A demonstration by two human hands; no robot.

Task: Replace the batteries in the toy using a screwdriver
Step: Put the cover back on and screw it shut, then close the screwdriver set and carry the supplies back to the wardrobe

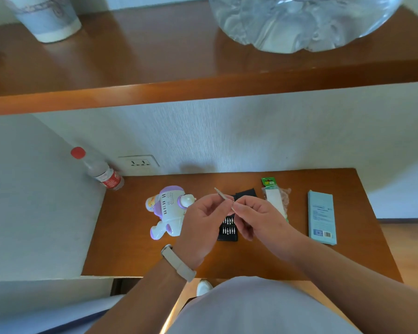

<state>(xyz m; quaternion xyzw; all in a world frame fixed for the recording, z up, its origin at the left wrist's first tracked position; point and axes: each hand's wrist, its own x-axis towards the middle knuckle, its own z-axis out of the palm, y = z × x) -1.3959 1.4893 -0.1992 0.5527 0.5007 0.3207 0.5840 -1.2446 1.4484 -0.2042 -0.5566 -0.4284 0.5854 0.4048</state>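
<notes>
You hold one thin screwdriver (220,194) in both hands, up above the table (130,251). Your left hand (203,221) curls round its middle. Your right hand (261,220) pinches its low end with finger and thumb. The tip sticks up and away from you, past your left fingers.

The toy (169,210) is just left of your left hand. It lies on the table, white and purple, with its slotted side up. There is one toy.

Right under your hands is one black case (227,229) with two rows of bits. I cannot count the bits. Just past your right hand lies one pack (275,201) with a green top. Its yellow letters are too blurry to read. Further right is one blue box (322,216) with small print and a bar code, also too blurry.

Far left of your grip, in the corner, stands one bottle (99,171) with a red cap and a red label. I cannot read the label. One socket (138,162) is on the wall beside it.

A wall shuts in the table's left side and another its back. The blue box lies near the right edge. The front edge is by your body. There is bare wood between the toy and that front edge.

One shelf (155,68) hangs above your hands, holding one cup (46,18) and one big clear jug (299,22).
</notes>
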